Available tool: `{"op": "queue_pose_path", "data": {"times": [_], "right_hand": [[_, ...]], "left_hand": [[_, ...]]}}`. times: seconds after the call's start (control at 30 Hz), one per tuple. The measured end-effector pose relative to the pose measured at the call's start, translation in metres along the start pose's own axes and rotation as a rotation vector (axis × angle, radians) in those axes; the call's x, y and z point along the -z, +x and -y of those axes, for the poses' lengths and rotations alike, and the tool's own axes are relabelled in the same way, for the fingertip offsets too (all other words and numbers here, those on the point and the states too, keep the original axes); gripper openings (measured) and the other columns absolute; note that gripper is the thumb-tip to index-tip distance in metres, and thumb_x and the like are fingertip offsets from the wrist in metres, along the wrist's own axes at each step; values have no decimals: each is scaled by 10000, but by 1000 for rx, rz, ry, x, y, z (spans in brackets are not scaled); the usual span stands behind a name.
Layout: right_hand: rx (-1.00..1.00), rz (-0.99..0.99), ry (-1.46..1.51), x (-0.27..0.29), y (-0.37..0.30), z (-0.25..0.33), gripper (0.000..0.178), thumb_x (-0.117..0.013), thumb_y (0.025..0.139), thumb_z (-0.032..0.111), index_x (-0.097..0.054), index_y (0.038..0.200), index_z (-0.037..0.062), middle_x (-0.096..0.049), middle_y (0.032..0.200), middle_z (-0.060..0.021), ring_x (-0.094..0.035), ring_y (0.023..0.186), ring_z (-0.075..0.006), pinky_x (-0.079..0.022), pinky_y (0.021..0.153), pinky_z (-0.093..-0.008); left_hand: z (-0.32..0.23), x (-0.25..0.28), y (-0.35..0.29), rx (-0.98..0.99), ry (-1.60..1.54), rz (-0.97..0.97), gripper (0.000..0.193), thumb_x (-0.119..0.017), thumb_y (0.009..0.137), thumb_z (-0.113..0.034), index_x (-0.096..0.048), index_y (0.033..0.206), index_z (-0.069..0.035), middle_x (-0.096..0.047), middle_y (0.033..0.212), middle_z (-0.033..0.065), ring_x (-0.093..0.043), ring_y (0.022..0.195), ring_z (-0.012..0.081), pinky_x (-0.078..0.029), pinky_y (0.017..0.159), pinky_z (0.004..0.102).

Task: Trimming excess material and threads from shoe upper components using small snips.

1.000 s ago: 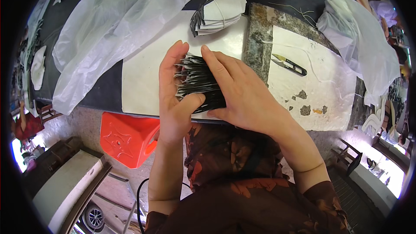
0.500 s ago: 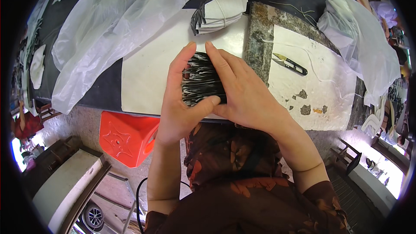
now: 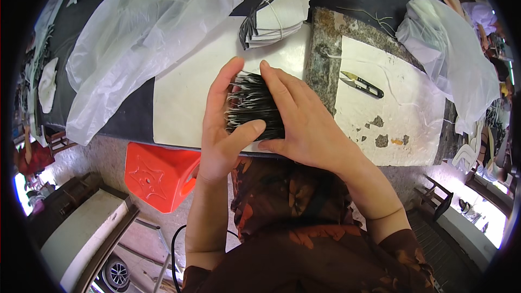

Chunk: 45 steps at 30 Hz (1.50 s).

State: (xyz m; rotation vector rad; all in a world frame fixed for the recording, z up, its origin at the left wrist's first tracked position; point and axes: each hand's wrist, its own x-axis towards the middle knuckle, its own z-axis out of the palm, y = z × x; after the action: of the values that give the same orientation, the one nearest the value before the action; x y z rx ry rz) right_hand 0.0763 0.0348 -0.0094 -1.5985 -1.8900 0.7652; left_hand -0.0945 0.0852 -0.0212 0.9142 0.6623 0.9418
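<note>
A thick stack of thin black pieces with white edges [image 3: 251,103] stands on edge between my two hands, near the front of the table. My left hand [image 3: 218,138] cups its left side, the thumb lying across the near part of the stack. Against the right side presses my right hand [image 3: 309,119], fingers stretched along it and thumb bent round the near end. Just beyond the hands lies a bundle of white and dark cloth-like pieces [image 3: 279,16] tied with string. Thread snips [image 3: 362,84] rest to the right.
A pale sheet [image 3: 179,108] covers the tabletop under my hands. On the right, a worn stone slab [image 3: 324,49] carries white paper [image 3: 404,114]. Clear plastic bags [image 3: 135,27] lie far left, at the back and far right. A red stool [image 3: 157,176] stands below the table edge.
My left thumb has shifted slightly left and my right thumb has come to the stack's near end. The white edges on the left side look more fanned out and uneven.
</note>
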Motion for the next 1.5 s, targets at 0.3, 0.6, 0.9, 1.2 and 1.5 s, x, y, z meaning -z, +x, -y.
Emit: {"op": "queue_pose_path", "data": {"times": [0.3, 0.6, 0.9, 1.2, 1.5], "right_hand": [[105, -90, 31, -11, 3, -14, 1133, -907, 651, 168, -281, 1578, -16, -493, 1385, -222, -517, 1251, -415, -439, 1070, -477], [102, -18, 73, -13, 4, -5, 1157, -901, 675, 151, -234, 1610, 10, -484, 1420, -229, -509, 1276, -421, -432, 1090, -475], [75, -40, 60, -14, 8, -13, 1177, -912, 654, 189, -240, 1601, -4, -470, 1427, -239, -489, 1309, -427, -406, 1114, -482], [128, -141, 40, -14, 5, -9, 1053, -860, 678, 185, -322, 1559, -23, -563, 1265, -221, -568, 1152, -409, -461, 1010, -474], [166, -205, 12, -29, 3, -16, 1054, -862, 657, 168, -339, 1550, -27, -574, 1221, -194, -579, 1109, -370, -465, 986, -470]], "left_hand": [[11, -3, -1, -87, 55, 69, 943, -728, 871, -67, -177, 1633, -15, -351, 1580, 211, -431, 1417, 262, -408, 1122, 391], [20, 6, 1, -37, 171, -40, 851, -667, 957, -345, -237, 1627, -46, -410, 1505, 153, -427, 1358, 246, -345, 1148, 391], [17, 22, 8, -193, 118, -182, 861, -423, 1052, -583, -96, 1653, -61, -280, 1651, 223, -316, 1488, 304, -200, 1234, 427], [22, 4, -1, -124, 173, 29, 1031, -503, 986, -687, -21, 1654, -66, -333, 1615, 226, -447, 1416, 298, -391, 1164, 407], [15, 0, -6, 24, 196, -67, 1227, -783, 833, -607, -45, 1654, -69, -424, 1506, 192, -481, 1360, 294, -417, 1121, 402]]}}
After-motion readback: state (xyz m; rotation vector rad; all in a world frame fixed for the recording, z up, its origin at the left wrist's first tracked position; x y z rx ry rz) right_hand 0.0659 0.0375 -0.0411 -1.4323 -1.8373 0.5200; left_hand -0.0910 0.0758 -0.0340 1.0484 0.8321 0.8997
